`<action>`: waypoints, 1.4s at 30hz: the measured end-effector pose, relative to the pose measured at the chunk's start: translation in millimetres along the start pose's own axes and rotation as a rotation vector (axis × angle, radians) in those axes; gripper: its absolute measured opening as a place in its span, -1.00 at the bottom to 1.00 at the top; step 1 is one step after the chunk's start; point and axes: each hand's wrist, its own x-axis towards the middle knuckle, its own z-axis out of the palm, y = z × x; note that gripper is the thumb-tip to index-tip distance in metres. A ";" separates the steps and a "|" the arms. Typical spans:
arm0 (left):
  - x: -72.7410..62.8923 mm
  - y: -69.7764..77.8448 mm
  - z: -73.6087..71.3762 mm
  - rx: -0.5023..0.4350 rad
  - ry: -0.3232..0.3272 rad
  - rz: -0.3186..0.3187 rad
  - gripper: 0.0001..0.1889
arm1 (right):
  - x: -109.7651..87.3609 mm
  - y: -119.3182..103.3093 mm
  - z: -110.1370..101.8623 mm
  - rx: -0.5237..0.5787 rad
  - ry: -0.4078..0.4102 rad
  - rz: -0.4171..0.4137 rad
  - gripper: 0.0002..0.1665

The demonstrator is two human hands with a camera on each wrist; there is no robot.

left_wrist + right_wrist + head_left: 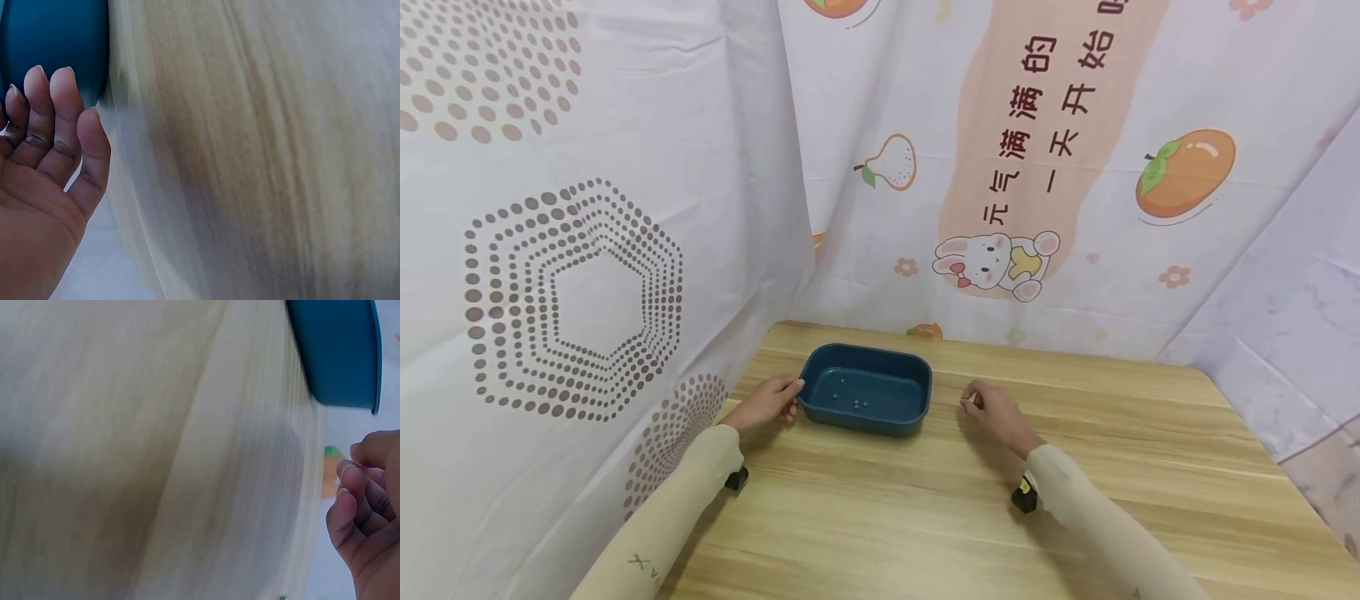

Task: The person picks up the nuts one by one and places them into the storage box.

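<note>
A dark blue rectangular container (868, 423) sits on the wooden table, with several tiny, shiny, ring-like metal pieces (857, 404) on its floor. My left hand (769, 402) holds the container's left side, thumb at the rim and fingers bent against the outer wall. In the left wrist view that hand's fingers (37, 119) lie by the blue wall, while the thumb is out of sight. To the right of the container, apart from it, is my right hand (996, 412), its fingers curled and thumb close to the index fingertip. Nothing shows between those fingertips (354, 478).
The wood-grain table (880, 517) meets a printed cloth (880, 267) at the back. A white patterned cloth (700, 250) hangs along the left side. A small shiny bit (283, 598) shows at the bottom of the right wrist view.
</note>
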 end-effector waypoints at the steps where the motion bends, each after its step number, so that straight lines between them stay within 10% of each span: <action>1: 0.2 -0.3 -0.2 0.001 -0.001 0.001 -0.62 | -0.7 3.0 -1.4 0.002 -0.007 0.015 -0.96; 23: 1.9 -3.0 0.1 -0.004 -0.005 0.002 -0.62 | -21.3 60.9 -22.7 -0.007 0.028 0.151 -0.67; 42: 1.7 -4.3 -0.9 0.005 -0.006 0.008 -0.60 | -27.3 69.3 -30.9 -0.104 0.036 0.140 -0.88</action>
